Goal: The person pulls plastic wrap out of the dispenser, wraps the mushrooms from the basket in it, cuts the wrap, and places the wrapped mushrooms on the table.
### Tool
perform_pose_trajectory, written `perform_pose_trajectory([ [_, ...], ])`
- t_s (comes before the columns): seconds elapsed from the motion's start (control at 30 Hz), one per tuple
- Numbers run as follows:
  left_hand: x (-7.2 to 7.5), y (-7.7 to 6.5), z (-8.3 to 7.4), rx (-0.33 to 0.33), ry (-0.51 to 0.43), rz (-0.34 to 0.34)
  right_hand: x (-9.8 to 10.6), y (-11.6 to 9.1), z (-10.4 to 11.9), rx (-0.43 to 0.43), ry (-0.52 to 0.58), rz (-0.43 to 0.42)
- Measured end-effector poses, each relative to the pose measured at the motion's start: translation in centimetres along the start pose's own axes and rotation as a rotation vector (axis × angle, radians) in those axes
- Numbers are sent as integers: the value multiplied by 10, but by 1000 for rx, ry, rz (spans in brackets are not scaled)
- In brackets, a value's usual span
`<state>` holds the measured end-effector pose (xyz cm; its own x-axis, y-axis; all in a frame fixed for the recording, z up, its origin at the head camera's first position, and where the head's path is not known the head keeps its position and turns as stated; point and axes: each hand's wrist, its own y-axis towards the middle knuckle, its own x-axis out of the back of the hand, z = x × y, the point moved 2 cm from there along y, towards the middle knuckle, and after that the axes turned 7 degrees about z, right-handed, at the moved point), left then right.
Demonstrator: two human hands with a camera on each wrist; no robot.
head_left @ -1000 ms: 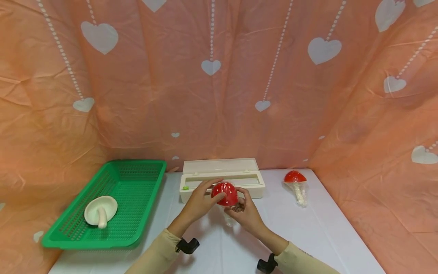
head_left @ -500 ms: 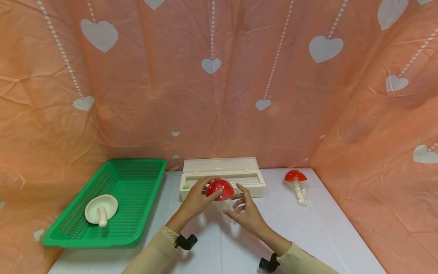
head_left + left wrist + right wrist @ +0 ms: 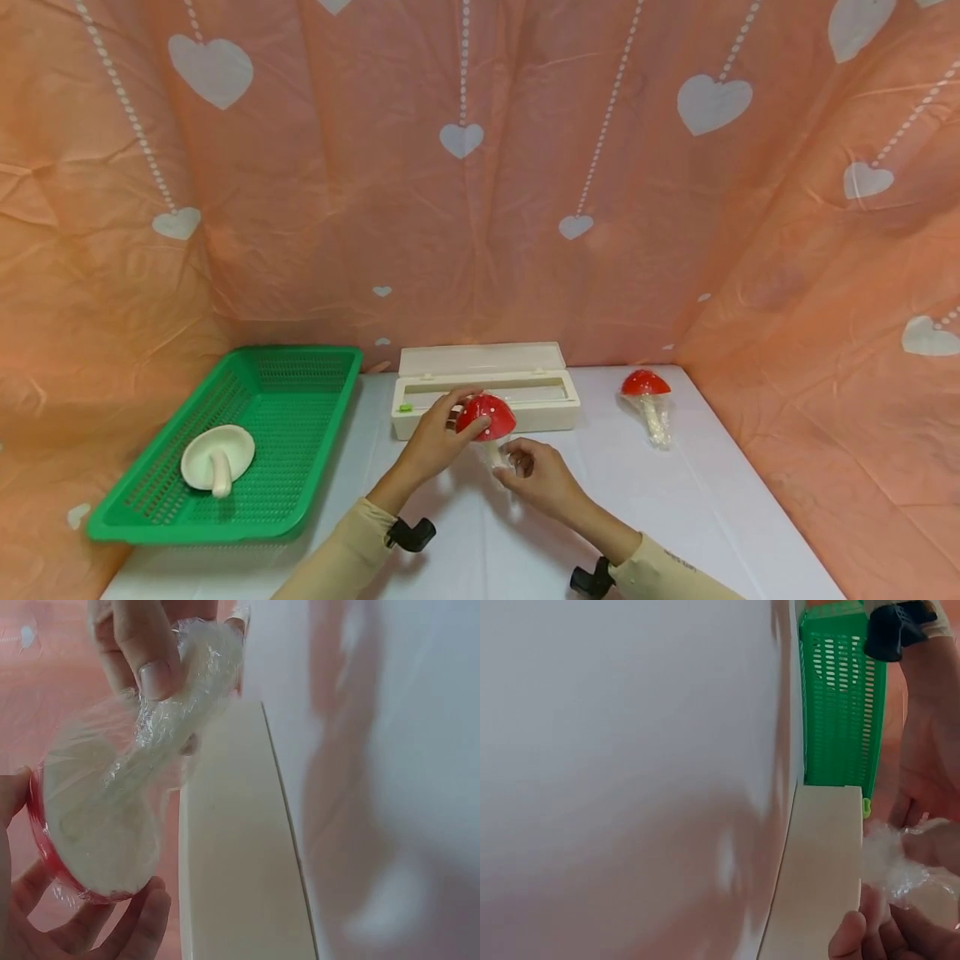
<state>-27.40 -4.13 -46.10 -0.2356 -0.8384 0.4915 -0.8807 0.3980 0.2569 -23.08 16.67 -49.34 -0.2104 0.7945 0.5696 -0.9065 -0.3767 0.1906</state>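
Over the table, in front of the white box, my left hand (image 3: 437, 435) grips the red, white-dotted cap of a toy mushroom (image 3: 491, 417). The left wrist view shows the cap's pale underside and the stem inside crinkled clear plastic film (image 3: 161, 731). From the right, my right hand (image 3: 553, 482) pinches the film-covered stem between thumb and fingers, its thumb (image 3: 154, 675) lying on the film. In the right wrist view both hands meet at the bunched film (image 3: 900, 874), and the cap is mostly out of sight.
A white cling film dispenser (image 3: 491, 421) with raised lid and green slider stands behind the hands. To the left, a green basket (image 3: 202, 533) holds a toy mushroom (image 3: 232, 450), pale underside up. Another wrapped red-capped mushroom (image 3: 647, 385) lies at the table's right.
The mushroom has tilted so that its stem shows, pointing down and right. My right hand came away from the cap, fingers spread, then closed on the wrapped stem.
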Motion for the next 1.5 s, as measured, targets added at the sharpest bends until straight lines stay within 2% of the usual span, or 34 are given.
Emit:
perform_pose_trajectory([
  [0.17, -6, -2, 3, 16, -19, 66, 6, -5, -8, -30, -2, 21],
  [0.3, -4, -4, 6, -23, -18, 84, 15, -10, -12, -29, 49, -8],
  [0.37, 0, -4, 8, -57, 20, 40, 22, -13, -13, -31, 73, -31],
  [0.43, 5, -5, 12, -74, 81, -43, 29, -14, -15, -42, 80, -60],
  [0.57, 18, -8, 21, -34, 207, -211, 44, -17, -22, -84, 79, -125],
  [0.67, 28, -12, 28, 13, 261, -265, 56, -20, -29, -110, 79, -171],
  [0.93, 44, -20, 43, 66, 335, -318, 86, -27, -40, -161, 40, -267],
  [1.13, 52, -19, 51, 87, 398, -345, 107, -29, -53, -163, -14, -321],
  [1.37, 55, -21, 64, 123, 407, -323, 125, -33, -72, -291, -109, -308],
  [1.5, 59, -22, 67, 145, 422, -339, 131, -31, -84, -309, -118, -282],
])
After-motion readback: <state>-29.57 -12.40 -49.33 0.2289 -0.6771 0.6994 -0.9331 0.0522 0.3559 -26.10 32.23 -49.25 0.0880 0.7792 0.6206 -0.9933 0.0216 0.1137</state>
